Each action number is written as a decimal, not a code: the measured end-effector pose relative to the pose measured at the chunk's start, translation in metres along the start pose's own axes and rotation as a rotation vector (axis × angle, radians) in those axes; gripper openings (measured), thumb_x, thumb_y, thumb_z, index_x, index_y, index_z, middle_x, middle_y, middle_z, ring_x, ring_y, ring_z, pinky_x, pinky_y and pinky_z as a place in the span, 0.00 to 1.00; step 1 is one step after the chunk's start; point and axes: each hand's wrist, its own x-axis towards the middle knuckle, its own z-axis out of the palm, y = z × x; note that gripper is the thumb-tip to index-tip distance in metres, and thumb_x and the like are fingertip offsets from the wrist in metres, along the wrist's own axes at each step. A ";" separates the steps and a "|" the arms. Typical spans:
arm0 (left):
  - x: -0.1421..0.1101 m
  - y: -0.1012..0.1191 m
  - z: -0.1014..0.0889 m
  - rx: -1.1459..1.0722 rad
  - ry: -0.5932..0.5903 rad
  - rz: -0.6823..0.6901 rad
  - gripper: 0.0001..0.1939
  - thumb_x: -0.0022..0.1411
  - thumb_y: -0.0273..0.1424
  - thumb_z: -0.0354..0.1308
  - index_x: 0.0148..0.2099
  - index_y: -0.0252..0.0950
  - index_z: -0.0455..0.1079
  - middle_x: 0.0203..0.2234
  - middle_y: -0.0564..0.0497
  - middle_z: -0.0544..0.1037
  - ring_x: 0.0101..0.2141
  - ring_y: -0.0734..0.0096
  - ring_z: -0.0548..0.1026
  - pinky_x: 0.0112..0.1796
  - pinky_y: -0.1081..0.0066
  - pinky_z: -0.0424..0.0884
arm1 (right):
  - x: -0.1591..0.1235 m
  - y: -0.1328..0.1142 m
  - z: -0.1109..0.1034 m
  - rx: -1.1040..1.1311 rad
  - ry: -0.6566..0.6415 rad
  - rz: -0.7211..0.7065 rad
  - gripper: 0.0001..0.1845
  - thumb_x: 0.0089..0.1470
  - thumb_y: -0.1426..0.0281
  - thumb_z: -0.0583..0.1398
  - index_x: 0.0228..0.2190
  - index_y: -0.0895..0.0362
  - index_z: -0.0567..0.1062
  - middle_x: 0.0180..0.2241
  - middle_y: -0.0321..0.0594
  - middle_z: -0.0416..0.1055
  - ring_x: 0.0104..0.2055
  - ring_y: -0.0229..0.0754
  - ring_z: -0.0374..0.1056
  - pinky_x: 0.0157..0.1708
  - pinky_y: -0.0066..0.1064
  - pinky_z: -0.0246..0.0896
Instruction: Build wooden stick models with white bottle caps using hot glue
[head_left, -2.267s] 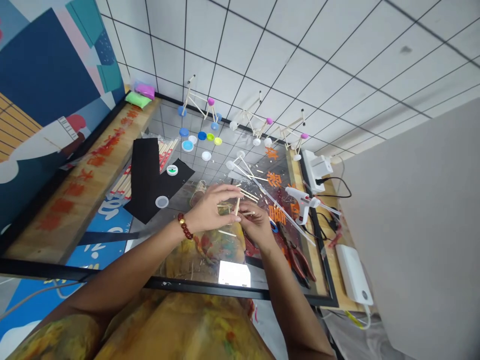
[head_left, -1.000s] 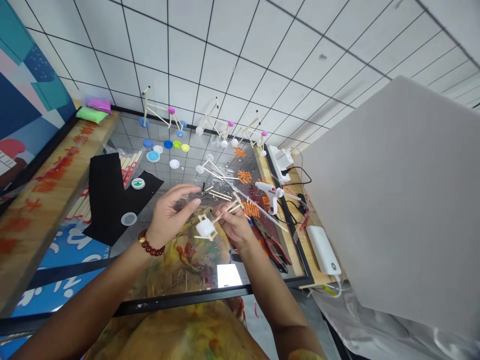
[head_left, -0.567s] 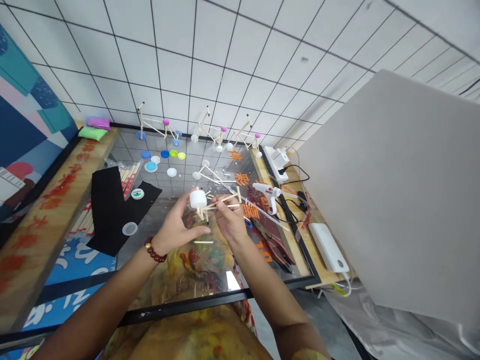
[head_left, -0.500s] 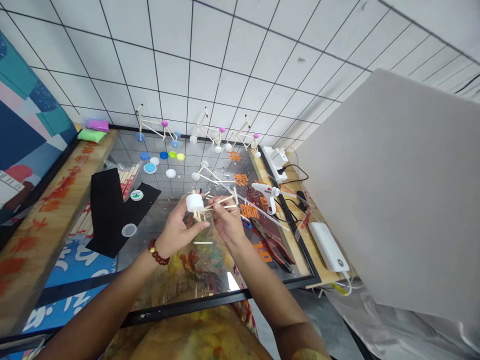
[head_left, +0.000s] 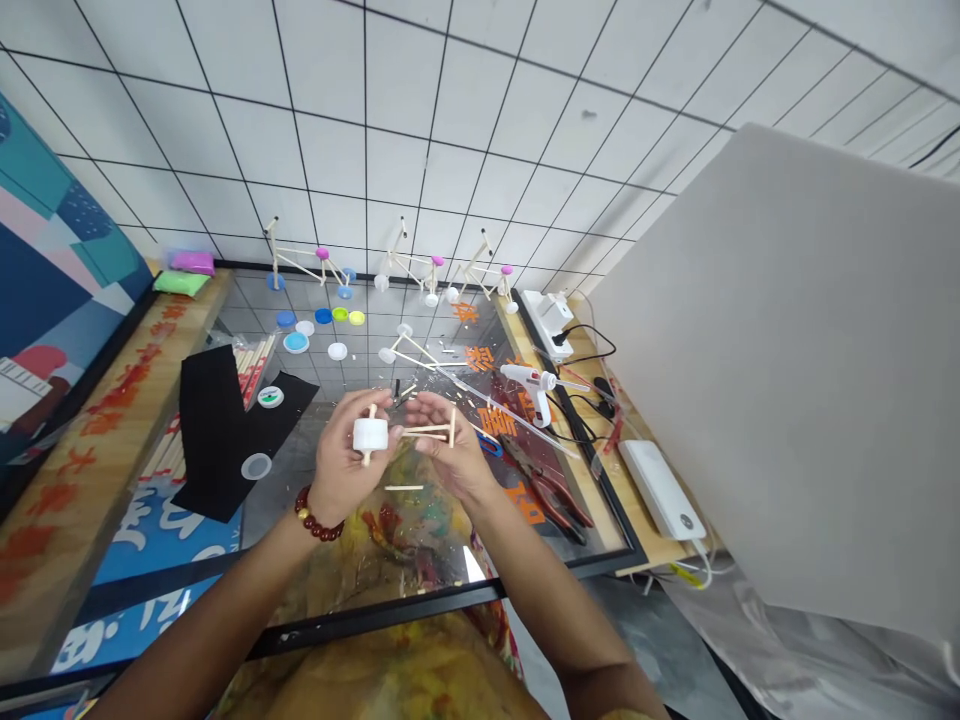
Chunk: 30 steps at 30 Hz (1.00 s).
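My left hand [head_left: 341,450] is closed on a small wooden-stick frame [head_left: 429,431]. White bottle caps [head_left: 370,434] sit on its cross stick at the left end, in front of my palm. Two thin sticks run right from there to a short upright crosspiece. Behind that right end is my right hand [head_left: 457,458], its thumb and fingers apart around the sticks without visibly pinching them. Beyond my hands, another stick piece with white caps [head_left: 388,355] lies on the glass tabletop [head_left: 300,590].
Three stick models with pink tops [head_left: 437,261] stand along the wall. Coloured caps [head_left: 323,316] lie before them. On the right are a glue gun [head_left: 531,385], pliers [head_left: 544,485] and a power strip [head_left: 546,322]. Black sheets [head_left: 210,430] and bundled sticks [head_left: 255,365] lie left.
The stick frame has been turned and shifted slightly left and down, so its cap end faces me. My right hand's fingers have loosened from their pinch on the sticks.
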 end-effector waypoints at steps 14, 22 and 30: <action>0.004 -0.007 -0.012 0.111 0.039 0.148 0.19 0.58 0.21 0.63 0.52 0.39 0.72 0.41 0.47 0.75 0.40 0.69 0.76 0.41 0.68 0.74 | -0.017 -0.005 -0.032 -0.450 -0.067 -0.236 0.35 0.44 0.64 0.74 0.54 0.46 0.73 0.44 0.39 0.73 0.46 0.44 0.69 0.52 0.38 0.64; 0.002 -0.008 -0.014 0.088 0.008 0.164 0.22 0.56 0.21 0.65 0.52 0.39 0.73 0.41 0.48 0.75 0.39 0.69 0.75 0.40 0.69 0.73 | -0.017 -0.011 -0.035 -0.591 -0.087 -0.320 0.25 0.50 0.65 0.71 0.50 0.47 0.77 0.40 0.39 0.74 0.43 0.43 0.69 0.48 0.37 0.65; 0.003 -0.008 -0.014 0.034 -0.020 0.126 0.22 0.55 0.22 0.66 0.52 0.40 0.74 0.40 0.48 0.76 0.39 0.68 0.75 0.40 0.69 0.73 | -0.019 -0.014 -0.036 -0.611 -0.123 -0.307 0.24 0.49 0.64 0.71 0.49 0.48 0.77 0.40 0.38 0.74 0.43 0.43 0.70 0.49 0.37 0.65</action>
